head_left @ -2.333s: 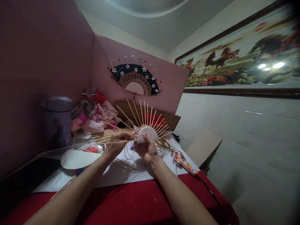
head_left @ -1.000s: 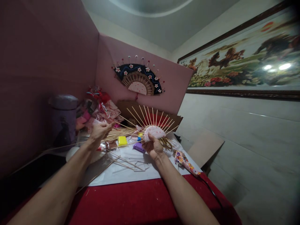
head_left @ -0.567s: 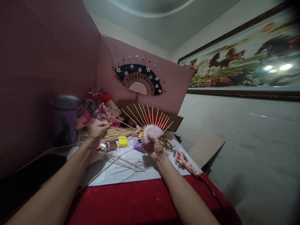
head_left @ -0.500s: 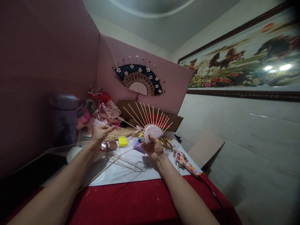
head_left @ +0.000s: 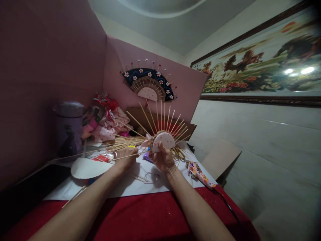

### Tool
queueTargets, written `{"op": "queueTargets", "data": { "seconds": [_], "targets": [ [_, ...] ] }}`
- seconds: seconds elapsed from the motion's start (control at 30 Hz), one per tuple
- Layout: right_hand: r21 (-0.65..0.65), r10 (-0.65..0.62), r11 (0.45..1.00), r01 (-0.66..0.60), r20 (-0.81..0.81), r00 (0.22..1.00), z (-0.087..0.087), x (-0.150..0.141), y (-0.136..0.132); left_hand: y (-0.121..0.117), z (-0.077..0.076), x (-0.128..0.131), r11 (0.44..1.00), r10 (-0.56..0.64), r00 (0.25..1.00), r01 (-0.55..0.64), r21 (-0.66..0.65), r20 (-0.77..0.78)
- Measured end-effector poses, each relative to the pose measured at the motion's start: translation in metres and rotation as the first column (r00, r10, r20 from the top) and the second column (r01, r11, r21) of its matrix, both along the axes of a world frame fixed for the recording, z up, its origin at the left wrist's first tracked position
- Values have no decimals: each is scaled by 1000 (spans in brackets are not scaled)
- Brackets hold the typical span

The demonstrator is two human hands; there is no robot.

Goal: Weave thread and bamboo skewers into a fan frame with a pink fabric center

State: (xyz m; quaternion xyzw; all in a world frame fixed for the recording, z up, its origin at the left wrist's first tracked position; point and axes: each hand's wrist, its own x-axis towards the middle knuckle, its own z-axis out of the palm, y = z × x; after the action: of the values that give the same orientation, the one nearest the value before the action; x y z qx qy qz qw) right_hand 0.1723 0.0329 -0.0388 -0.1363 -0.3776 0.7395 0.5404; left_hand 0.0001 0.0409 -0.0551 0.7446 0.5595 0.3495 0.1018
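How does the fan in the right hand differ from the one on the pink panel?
The held fan has bare sticks; the panel fan has a dark flowered band. Small balls edge the panel fan; the held fan shows none. Both have spotted half-round bases.

There is room to pass low over the red front of the desk [head_left: 140, 217] between the forearms [head_left: 190, 199], but farther back the spread sticks [head_left: 161, 115] of the fan piece [head_left: 166, 139] bar the middle, while a stick bundle [head_left: 122, 143] and purple tumbler [head_left: 70, 134] crowd the left.
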Motion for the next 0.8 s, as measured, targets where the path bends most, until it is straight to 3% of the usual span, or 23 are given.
{"op": "queueTargets", "data": {
  "seconds": [0.17, 0.27, 0.33, 0.4, 0.47, 0.53, 0.6, 0.8],
  "targets": [
    [16, 88, 996, -88, 17, 996, -4, -1, 4, 0, -10, 5, 995, -27, 976, 47, 89, -214],
    [-14, 86, 996, -86, -3, 996, -7, 0, 8, 4, -10, 4, 991, -33, 982, 56, 122, -189],
    [-37, 79, 996, -80, -11, 997, -8, 0, 9, 6, -6, 2, 988, -37, 999, 42, 149, -35],
    [-58, 74, 996, -75, -11, 997, -7, 0, 9, 7, 1, 2, 987, -119, 960, 87, 133, 255],
    [-76, 71, 995, -71, 4, 997, -7, 0, 8, 5, 9, 3, 964, -251, 793, 259, 65, 555],
    [-90, 73, 993, -70, 22, 997, -8, 0, 6, 1, 14, 4, 889, -333, 594, 456, 34, 733],
    [-100, 86, 992, -82, 32, 996, -9, -1, 5, -3, 17, 6, 837, -349, 503, 546, 22, 791],
    [-98, 115, 989, -109, 61, 991, -12, -3, 2, 0, 16, 5, 841, -335, 516, 541, 3, 788]
  ]
}}
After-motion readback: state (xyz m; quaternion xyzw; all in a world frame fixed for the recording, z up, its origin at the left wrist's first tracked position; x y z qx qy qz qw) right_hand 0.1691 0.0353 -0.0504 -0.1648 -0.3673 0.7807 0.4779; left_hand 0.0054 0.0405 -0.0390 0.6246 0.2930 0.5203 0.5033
